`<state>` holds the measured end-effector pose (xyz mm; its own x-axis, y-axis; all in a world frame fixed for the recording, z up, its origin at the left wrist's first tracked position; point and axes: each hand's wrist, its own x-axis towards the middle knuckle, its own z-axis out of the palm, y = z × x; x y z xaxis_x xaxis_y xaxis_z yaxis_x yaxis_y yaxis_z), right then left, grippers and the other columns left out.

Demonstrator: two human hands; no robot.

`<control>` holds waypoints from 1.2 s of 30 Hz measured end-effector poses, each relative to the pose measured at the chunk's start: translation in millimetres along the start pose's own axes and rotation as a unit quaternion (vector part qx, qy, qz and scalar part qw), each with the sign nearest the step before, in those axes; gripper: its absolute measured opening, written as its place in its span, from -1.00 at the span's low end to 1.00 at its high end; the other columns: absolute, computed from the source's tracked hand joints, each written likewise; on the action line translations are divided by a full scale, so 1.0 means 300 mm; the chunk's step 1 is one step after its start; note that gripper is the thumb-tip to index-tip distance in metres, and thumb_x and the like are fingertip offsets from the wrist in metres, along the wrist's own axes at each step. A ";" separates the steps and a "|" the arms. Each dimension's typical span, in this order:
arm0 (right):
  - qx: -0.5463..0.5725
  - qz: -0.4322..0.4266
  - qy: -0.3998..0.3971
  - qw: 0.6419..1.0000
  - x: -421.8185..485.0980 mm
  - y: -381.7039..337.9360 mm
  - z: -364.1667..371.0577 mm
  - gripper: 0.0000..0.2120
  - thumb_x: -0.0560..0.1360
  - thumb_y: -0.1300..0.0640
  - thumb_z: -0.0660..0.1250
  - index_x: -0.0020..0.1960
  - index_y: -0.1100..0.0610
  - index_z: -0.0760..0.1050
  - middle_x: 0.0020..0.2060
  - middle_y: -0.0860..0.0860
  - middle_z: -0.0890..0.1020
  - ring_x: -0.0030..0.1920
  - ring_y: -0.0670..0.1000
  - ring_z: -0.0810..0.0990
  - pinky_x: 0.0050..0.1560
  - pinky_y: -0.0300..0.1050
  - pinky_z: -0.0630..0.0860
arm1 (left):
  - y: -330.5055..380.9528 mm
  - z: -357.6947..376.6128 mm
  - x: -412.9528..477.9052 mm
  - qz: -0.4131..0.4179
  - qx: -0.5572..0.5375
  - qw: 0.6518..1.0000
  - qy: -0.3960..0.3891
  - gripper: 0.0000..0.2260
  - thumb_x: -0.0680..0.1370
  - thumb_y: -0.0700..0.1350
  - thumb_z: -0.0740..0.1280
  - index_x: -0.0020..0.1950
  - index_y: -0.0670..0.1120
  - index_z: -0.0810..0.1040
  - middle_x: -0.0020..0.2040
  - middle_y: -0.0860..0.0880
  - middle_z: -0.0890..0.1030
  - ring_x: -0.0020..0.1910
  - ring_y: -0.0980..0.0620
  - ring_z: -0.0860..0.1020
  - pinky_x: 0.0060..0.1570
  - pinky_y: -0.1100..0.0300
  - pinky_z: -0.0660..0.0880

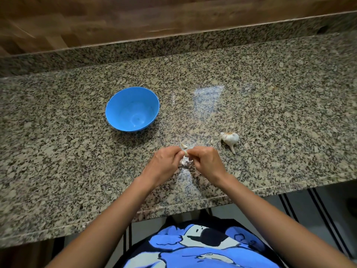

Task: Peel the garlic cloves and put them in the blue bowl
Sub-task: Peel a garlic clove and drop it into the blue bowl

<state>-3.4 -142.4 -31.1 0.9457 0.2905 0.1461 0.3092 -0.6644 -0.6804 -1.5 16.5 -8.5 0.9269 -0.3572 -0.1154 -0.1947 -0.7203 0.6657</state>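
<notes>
While both hands meet low over the granite counter (270, 97), we can see a single garlic clove (185, 153) pinched between them, and that is where the task's work sits right now. Our left hand (165, 165) has its fingers curled in tight on the clove's near side; our right hand (207, 161) mirrors it, fingertips closed on the other end, so neither hand is spread at all. It looks like the skin is being worked loose, though the fingers hide exactly how much has come away.

We judge this clove to be light and firm, with a dry papery skin that tears easily and a smooth body underneath that can slip once bare. Best to hold it by the blunt root end and pick at the tip, we'd say.

Just under the hands, scraps of peel (184, 161) lie on the stone, and another pale piece (183, 145) rests just beyond the fingertips; we cannot tell whether it is skin or clove. Off to our right sits the garlic bulb (229, 139), stalk pointing toward us, with a small loose piece (212, 141) beside it. Further out to the left stands the blue bowl (123, 101), well apart from the hands, and nothing shows inside it yet.
</notes>
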 end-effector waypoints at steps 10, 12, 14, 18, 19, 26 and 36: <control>-0.077 -0.105 -0.027 0.991 0.027 0.041 -0.029 -0.79 0.51 0.28 0.22 -0.23 0.21 0.59 -0.45 0.03 0.54 -0.52 -0.10 0.42 -0.49 -0.32 0.37 | -0.006 -0.030 0.014 -0.219 -0.386 0.887 -0.127 -0.81 0.60 -0.15 0.21 -0.16 -0.16 0.52 -0.38 0.02 0.45 -0.45 0.14 0.35 -0.49 0.38 0.30; 0.164 0.097 -0.088 0.978 0.017 0.020 -0.052 -0.83 0.51 0.23 0.29 -0.22 0.15 0.59 -0.42 0.02 0.55 -0.48 -0.15 0.43 -0.48 -0.35 0.36 | -0.025 -0.009 0.014 -0.063 -0.162 0.983 -0.050 -0.85 0.58 -0.16 0.24 -0.15 -0.11 0.55 -0.38 0.05 0.45 -0.47 0.20 0.36 -0.49 0.38 0.31; 0.416 0.260 -0.135 0.861 0.010 0.000 -0.070 -0.85 0.53 0.22 0.26 -0.14 0.20 0.59 -0.41 0.02 0.56 -0.47 -0.13 0.45 -0.53 -0.33 0.35 | -0.046 -0.006 0.019 0.085 -0.034 0.995 0.033 -0.85 0.57 -0.17 0.24 -0.08 -0.16 0.60 -0.32 0.06 0.48 -0.42 0.23 0.42 -0.39 0.43 0.38; 0.625 0.406 -0.143 0.651 0.014 -0.024 -0.065 -0.87 0.51 0.25 0.18 -0.13 0.24 0.49 -0.42 0.01 0.50 -0.52 -0.11 0.42 -0.60 -0.35 0.34 | -0.093 -0.016 0.046 0.230 0.065 0.969 0.068 -0.73 0.58 -0.12 0.15 -0.05 -0.24 0.59 -0.26 -0.03 0.52 -0.33 0.16 0.44 -0.34 0.37 0.43; 0.621 0.402 -0.135 0.660 0.020 -0.023 -0.064 -0.86 0.51 0.25 0.18 -0.15 0.24 0.49 -0.41 0.02 0.49 -0.51 -0.10 0.43 -0.59 -0.34 0.34 | -0.082 -0.018 0.045 0.212 0.047 0.974 0.070 -0.74 0.59 -0.13 0.16 -0.08 -0.24 0.58 -0.29 -0.01 0.50 -0.36 0.20 0.41 -0.36 0.38 0.40; 0.055 0.021 -0.047 0.997 0.043 0.004 -0.059 -0.88 0.51 0.25 0.30 -0.12 0.22 0.62 -0.46 -0.09 0.51 -0.51 -0.11 0.41 -0.48 -0.35 0.35 | 0.002 -0.012 0.037 -0.190 -0.415 0.887 -0.074 -0.77 0.62 -0.16 0.17 -0.21 -0.15 0.50 -0.39 0.02 0.43 -0.44 0.12 0.34 -0.45 0.34 0.29; 0.514 0.288 -0.069 0.805 0.013 -0.030 -0.055 -0.78 0.56 0.28 0.15 -0.20 0.27 0.52 -0.40 0.06 0.56 -0.44 -0.06 0.52 -0.49 -0.30 0.45 | -0.033 0.005 -0.002 -0.061 -0.281 0.957 0.036 -0.88 0.56 -0.17 0.28 -0.01 -0.02 0.61 -0.27 -0.12 0.59 -0.33 -0.03 0.50 -0.33 0.17 0.46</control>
<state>-0.9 -146.7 -12.5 0.8598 0.2591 -0.4401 -0.4912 0.1837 -0.8514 -0.6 22.9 -16.0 0.9552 -0.2345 -0.1807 0.1017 -0.3137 0.9441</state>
